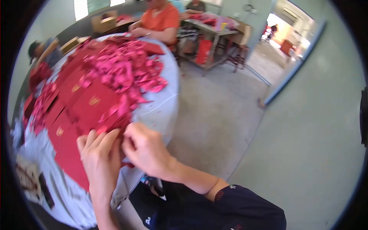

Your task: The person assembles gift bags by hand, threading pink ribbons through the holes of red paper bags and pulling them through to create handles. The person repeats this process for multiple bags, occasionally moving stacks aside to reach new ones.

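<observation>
Both of my hands meet at the near edge of the round table, over a dark red piece (119,123). My left hand (100,151) has its fingers bent over this piece, gripping it. Beside it on the right, my right hand (143,147) is closed with the fingertips at the piece's edge; what it pinches is too blurred to tell. Flat dark red bags with gold marks (93,103) lie just beyond my hands. Past them is a heap of bright pink ribbons (122,67).
The round table (163,103) has a pale cover. A person in orange (163,21) sits at its far side, another person (48,51) at the left. A work table (214,30) with pink material stands behind. An open doorway (281,42) is at the upper right.
</observation>
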